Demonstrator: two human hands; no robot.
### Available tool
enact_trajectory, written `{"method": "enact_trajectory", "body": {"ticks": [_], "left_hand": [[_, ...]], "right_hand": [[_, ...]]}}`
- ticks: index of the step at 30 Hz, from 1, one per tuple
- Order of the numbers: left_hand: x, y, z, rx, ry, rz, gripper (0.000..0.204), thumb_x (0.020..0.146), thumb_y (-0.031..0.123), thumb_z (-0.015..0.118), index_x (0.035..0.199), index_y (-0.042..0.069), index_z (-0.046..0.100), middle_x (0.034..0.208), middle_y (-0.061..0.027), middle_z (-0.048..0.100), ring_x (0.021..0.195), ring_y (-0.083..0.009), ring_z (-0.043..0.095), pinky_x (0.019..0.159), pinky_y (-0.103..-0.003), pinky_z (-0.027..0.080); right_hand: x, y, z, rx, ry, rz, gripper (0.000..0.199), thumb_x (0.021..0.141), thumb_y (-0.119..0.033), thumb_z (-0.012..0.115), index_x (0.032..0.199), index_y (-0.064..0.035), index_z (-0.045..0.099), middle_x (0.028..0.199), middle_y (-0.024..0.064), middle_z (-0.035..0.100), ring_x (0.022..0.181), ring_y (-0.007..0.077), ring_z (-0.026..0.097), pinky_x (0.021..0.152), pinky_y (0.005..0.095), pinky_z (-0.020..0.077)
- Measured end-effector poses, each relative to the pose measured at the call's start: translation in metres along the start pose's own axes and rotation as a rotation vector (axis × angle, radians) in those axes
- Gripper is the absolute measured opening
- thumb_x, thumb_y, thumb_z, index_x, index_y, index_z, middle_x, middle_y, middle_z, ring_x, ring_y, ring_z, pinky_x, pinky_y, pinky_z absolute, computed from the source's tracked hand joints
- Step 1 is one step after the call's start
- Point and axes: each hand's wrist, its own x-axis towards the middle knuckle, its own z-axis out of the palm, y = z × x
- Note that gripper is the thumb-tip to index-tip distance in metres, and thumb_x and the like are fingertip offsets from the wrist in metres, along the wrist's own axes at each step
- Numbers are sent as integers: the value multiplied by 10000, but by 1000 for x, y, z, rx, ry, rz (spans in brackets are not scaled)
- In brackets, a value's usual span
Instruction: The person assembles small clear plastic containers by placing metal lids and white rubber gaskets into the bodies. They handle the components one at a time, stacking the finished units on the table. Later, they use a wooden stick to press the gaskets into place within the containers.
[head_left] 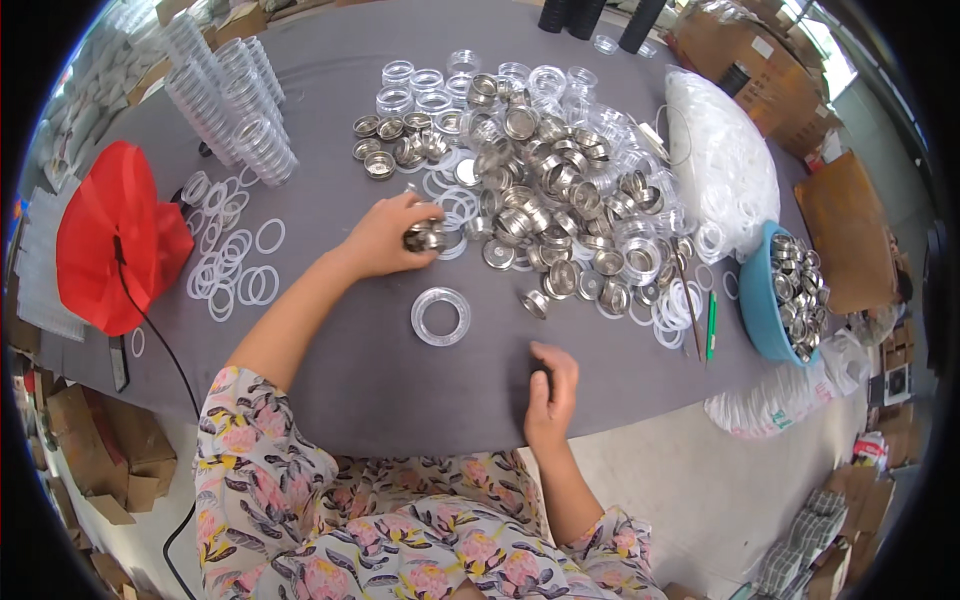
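The person's two hands are apart over the grey table (pixel 350 370). The left hand (pixel 383 240) is out over the middle, its fingers and thumb curved down and closed around a small clutch of silver metal cups (pixel 425 238); how many are in that grip I cannot tell from here. Just beyond those fingertips lie flat white rings (pixel 457 205), overlapping one another, and farther back a group of loose metal cups (pixel 379 165) stands near rows of clear plastic cups (pixel 394 100). The right hand (pixel 553 388) is close to the table's near edge, well apart from the left, its fingers loosely bent and the thumb raised beside them; I can't make out whether anything sits inside that curl. Between the two hands, a thick clear plastic ring (pixel 419 319) lies flat on the table, touched by neither. Beyond the right hand spreads a big heap of metal cups (pixel 560 205) mixed with clear ones, one metal piece (pixel 535 304) lying at its near edge. Off to the right, a green pen (pixel 711 326) lies near more white rings, and a blue basin (pixel 757 300) holds another load of metal cups.
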Motion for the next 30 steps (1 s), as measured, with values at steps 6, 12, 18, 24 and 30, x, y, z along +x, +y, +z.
{"method": "enact_trajectory", "body": {"ticks": [6,12,18,24,30], "left_hand": [[-38,-11,-16,75,273,-109,369,709,185,691,1069,153,619,1141,-168,518,1009,-341,531,892,-417,424],[-47,38,22,57,109,144,646,670,462,725,1203,140,553,1354,-213,373,1273,-391,331,1054,-573,201],[-64,50,50,83,60,112,562,756,462,659,1199,138,534,1349,-160,398,1296,-334,348,1076,-583,166],[-82,20,18,-91,266,-12,471,829,347,604,1226,115,501,1324,-158,423,1242,-340,392,1075,-525,214],[-121,-72,-39,173,680,-338,466,840,270,602,1233,54,478,1290,-188,451,1206,-375,405,1033,-460,295]], "right_hand": [[40,43,-37,-506,140,-50,416,873,-240,540,1251,-71,504,1281,204,454,1181,387,398,1024,495,250],[82,53,6,-505,64,81,537,837,-289,605,1325,-120,458,1291,251,415,1215,416,370,1026,504,249],[90,45,58,-642,49,-168,509,786,-313,650,1257,-157,534,1243,211,444,1239,397,335,1023,552,228],[79,35,71,-707,-65,-179,443,788,-320,630,1202,-175,571,1216,173,475,1212,348,389,1031,607,180],[81,38,69,-644,-75,-176,398,779,-281,628,1141,-120,593,1185,153,495,1195,332,407,1043,589,167]]}}
